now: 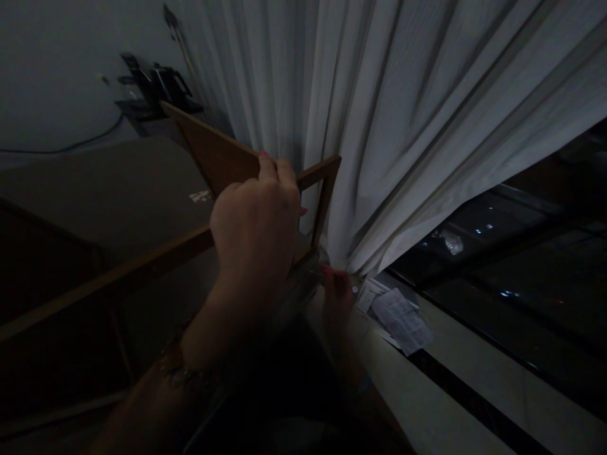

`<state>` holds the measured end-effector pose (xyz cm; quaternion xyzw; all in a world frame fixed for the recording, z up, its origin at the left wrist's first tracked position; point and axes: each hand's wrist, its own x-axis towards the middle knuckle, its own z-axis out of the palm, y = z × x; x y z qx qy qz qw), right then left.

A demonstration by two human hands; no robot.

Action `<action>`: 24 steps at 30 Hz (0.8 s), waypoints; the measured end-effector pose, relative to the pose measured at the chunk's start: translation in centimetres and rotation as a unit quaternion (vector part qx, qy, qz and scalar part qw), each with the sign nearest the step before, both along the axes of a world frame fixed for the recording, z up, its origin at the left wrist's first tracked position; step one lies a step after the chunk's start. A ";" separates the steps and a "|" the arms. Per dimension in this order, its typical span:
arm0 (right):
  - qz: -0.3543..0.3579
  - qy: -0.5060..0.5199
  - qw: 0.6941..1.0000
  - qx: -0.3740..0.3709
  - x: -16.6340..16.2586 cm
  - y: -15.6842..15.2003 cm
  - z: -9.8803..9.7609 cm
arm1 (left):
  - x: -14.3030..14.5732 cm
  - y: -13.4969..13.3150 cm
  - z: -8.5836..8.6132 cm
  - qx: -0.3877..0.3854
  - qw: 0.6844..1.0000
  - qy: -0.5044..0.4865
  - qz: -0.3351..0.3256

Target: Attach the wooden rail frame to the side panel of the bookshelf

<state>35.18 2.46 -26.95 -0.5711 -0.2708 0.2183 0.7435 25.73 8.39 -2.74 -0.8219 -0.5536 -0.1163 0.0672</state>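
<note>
My left hand (pixel 258 215) is closed over the upper edge of a wooden piece of furniture, its fingers curled around a wooden frame (pixel 322 169). A flat wooden panel (pixel 213 148) rises behind that hand. Lower down, beside the curtain's bottom, my right hand (pixel 337 294) has its fingers pinched together. By its fingertips is something clear and shiny, perhaps plastic (pixel 310 281), blurred and dim. I cannot make out what the right fingers hold. A long wooden rail (pixel 109 278) runs from the left hand toward the left edge of the view.
White curtains (pixel 379 114) hang close in front. Papers (pixel 401 319) lie on the pale floor (pixel 427 385) at right. A dark glass surface (pixel 521 272) with reflections lies beyond. A black kettle (pixel 168 85) stands on a small dark table at upper left. The room is dim.
</note>
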 end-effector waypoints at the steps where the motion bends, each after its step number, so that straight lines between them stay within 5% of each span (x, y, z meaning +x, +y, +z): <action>1: 0.018 -0.001 1.000 0.001 0.0 0.1 0.3 | 0.0 0.0 0.0 -0.002 1.000 -0.004 -0.001; 8: 0.076 -0.032 0.996 -0.036 0.2 1.0 1.6 | -0.1 0.1 0.0 0.002 1.000 0.010 -0.001; 11: 0.100 -0.129 0.983 -0.082 0.6 1.1 1.6 | -0.1 0.1 0.0 -0.004 1.000 -0.004 -0.003; 18: 0.014 -0.443 0.877 -0.185 0.6 0.9 1.6 | -0.1 -0.1 0.2 0.003 1.000 0.012 -0.006; 24: 0.024 -0.547 0.817 -0.179 0.6 1.6 1.1 | -0.1 -0.2 0.2 0.024 1.000 0.016 -0.012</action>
